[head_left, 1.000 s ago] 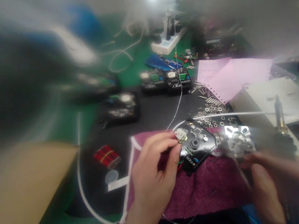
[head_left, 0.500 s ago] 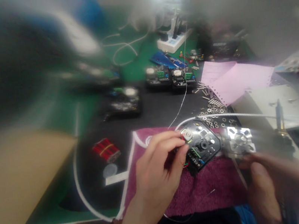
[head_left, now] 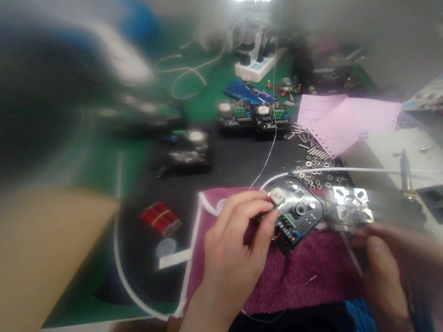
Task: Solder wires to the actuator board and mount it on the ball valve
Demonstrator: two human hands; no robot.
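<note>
My left hand [head_left: 233,237] pinches the left edge of a black circuit-board module [head_left: 306,206], thumb and fingers closed near its red wires. The module has a round camera-like lens, a white connector and a green pin header, and is tilted above a purple towel [head_left: 298,277]. Beside its right edge is a silver metal bracket [head_left: 352,204] with cut-out slots; whether the two are joined is too blurred to see. My right hand [head_left: 385,269] is smeared, with its fingers curled at the bracket's lower edge and the thumb on top.
A soldering iron [head_left: 405,173] stands at the right, with a white cable running toward it. Loose washers [head_left: 312,168], metal pins and pink papers [head_left: 350,117] lie behind the module. Farther back are similar modules [head_left: 270,116] and a power strip [head_left: 258,67]. Red-wrapped parts [head_left: 161,218] lie left.
The view has shifted slightly. Both hands keep nearly the same pose around the module and the bracket, and nothing has been taken or let go.
</note>
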